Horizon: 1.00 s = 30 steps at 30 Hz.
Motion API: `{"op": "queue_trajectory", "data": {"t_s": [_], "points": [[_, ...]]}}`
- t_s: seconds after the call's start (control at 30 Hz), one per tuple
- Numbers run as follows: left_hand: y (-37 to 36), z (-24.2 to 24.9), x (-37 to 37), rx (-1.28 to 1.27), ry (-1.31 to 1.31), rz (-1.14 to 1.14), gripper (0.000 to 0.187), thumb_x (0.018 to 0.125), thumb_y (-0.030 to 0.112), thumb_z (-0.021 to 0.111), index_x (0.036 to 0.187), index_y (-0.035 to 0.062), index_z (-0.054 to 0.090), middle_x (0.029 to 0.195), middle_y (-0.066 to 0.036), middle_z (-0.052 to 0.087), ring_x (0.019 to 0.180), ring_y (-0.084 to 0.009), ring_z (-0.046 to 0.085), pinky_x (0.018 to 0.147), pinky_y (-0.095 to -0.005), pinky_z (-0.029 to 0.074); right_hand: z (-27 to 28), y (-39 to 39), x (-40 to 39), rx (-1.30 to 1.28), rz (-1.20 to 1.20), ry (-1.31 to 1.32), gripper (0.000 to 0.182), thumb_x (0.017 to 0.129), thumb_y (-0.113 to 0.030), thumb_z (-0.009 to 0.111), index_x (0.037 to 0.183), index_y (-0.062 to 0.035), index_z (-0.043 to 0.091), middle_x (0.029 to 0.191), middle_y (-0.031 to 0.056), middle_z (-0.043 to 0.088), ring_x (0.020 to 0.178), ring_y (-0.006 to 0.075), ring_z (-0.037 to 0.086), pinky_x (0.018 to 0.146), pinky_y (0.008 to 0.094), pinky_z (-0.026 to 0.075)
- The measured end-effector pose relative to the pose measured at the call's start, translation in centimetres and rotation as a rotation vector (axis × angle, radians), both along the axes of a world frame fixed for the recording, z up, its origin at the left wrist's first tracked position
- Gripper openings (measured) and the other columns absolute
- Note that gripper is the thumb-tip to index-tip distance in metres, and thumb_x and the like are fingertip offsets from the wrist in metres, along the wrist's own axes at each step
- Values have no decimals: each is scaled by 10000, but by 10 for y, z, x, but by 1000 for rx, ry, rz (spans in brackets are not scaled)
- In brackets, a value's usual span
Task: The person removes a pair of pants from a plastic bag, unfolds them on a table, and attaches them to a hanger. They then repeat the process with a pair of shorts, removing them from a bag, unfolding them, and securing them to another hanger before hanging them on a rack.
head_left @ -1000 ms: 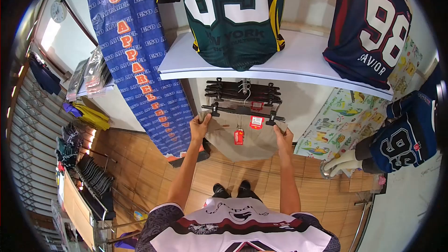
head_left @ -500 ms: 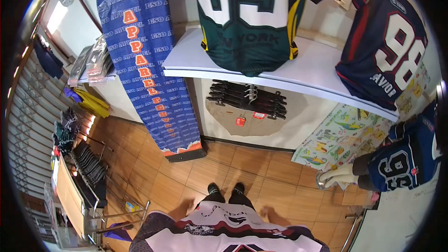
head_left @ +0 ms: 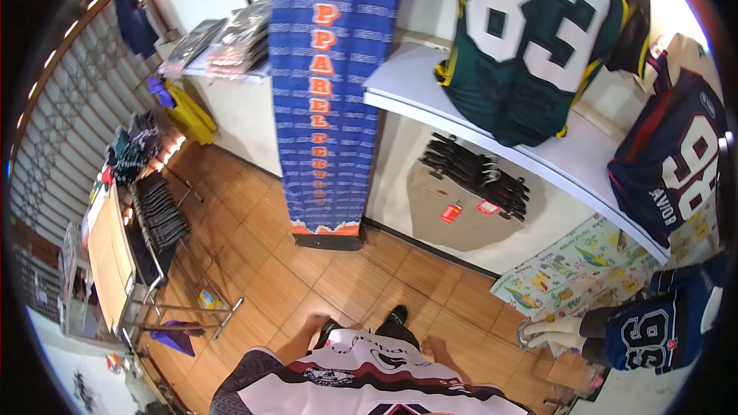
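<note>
Blue banner point(head_left: 327, 92) hangs beside a white shelf point(head_left: 407, 84) carrying a green jersey point(head_left: 530, 54) and a navy jersey point(head_left: 676, 161). Under the shelf, tan trousers point(head_left: 453, 219) hang on black hangers point(head_left: 477, 173), with red tags point(head_left: 451, 213) on the front pair. They are well apart from both hands. Left hand point(head_left: 306, 332) and right hand point(head_left: 432, 351) hang low by the legs, mostly hidden, so I cannot tell if they are open or closed. Nothing visibly held. Judgement: handling the trousers well means squaring up to the rack and gripping both hanger ends.
</note>
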<state>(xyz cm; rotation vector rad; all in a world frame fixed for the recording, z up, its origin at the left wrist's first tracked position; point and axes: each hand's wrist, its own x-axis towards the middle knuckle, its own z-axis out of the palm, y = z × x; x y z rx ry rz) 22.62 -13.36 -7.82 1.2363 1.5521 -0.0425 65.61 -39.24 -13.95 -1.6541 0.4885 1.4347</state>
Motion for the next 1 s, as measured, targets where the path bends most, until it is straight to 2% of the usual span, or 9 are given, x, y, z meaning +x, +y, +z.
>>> {"op": "queue_trajectory", "data": {"t_s": [0.07, 0.13, 0.17, 0.23, 0.33, 0.43, 0.57, 0.8, 1.0], "points": [[46, 30, 32, 22, -135, 173, 327, 923, 341, 704, 987, 24, 757, 724, -47, 692, 663, -118, 640, 580, -291, 511, 57, 73, 18, 7, 10, -189, 121, 901, -84, 568, 984, -16, 625, 816, 149, 644, 572, 257, 574, 449, 365, 411], [75, 59, 47, 185, -337, 188, 361, 931, 307, 710, 1122, 0, 721, 833, -82, 725, 718, -138, 663, 644, -301, 533, -13, 94, 58, 249, 300, -351, 235, 936, -200, 582, 1047, -8, 659, 903, 142, 692, 721, 263, 651, 575, 376, 511], [83, 75, 46, 236, -431, 215, 383, 933, 291, 710, 1171, -9, 702, 875, -103, 736, 739, -145, 673, 666, -301, 539, 39, 130, 57, 185, 165, -353, 316, 928, -260, 628, 1098, -2, 690, 945, 142, 723, 791, 268, 697, 612, 382, 560], [91, 89, 26, 242, -500, 183, 409, 938, 279, 707, 1217, -19, 678, 948, -128, 747, 779, -156, 690, 699, -302, 549, 91, 174, 28, 193, 61, -430, 205, 975, -237, 529, 924, -51, 598, 853, 94, 643, 630, 193, 551, 555, 370, 444], [78, 94, -37, 242, -467, 176, 414, 941, 268, 703, 1227, -29, 669, 998, -154, 755, 823, -166, 708, 736, -305, 562, 132, 207, -39, 197, 54, -465, 180, 965, -231, 546, 860, -88, 573, 813, 72, 613, 608, 176, 539, 529, 370, 415], [38, 56, -126, 222, -289, 223, 417, 911, 310, 730, 1194, 5, 700, 999, -182, 760, 865, -183, 731, 798, -324, 575, 25, 192, -67, 271, 432, -286, 285, 927, -254, 599, 1052, -31, 726, 1072, 189, 724, 945, 313, 708, 753, 495, 555], [-55, -24, -260, 198, 31, 341, 432, 860, 402, 758, 1113, 52, 757, 945, -156, 771, 858, -213, 742, 804, -363, 581, 21, 164, -165, 59, 674, -227, 260, 927, -234, 595, 1029, -33, 723, 1024, 184, 723, 893, 318, 708, 715, 489, 550], [-139, 37, -340, 39, -8, 977, 286, 885, 257, 745, 1031, 12, 766, 778, -100, 730, 640, -142, 665, 557, -298, 525, 11, 192, -243, -84, 882, -185, 220, 926, -200, 588, 990, -37, 719, 940, 175, 721, 803, 326, 707, 648, 478, 541], [-65, 53, -329, 126, -179, 1001, 356, 895, 270, 744, 1143, 15, 730, 919, -126, 752, 755, -162, 703, 651, -305, 552, 2, 272, -275, -123, 876, -198, 190, 926, -171, 581, 956, -40, 716, 868, 168, 720, 726, 332, 706, 590, 468, 533]]}}
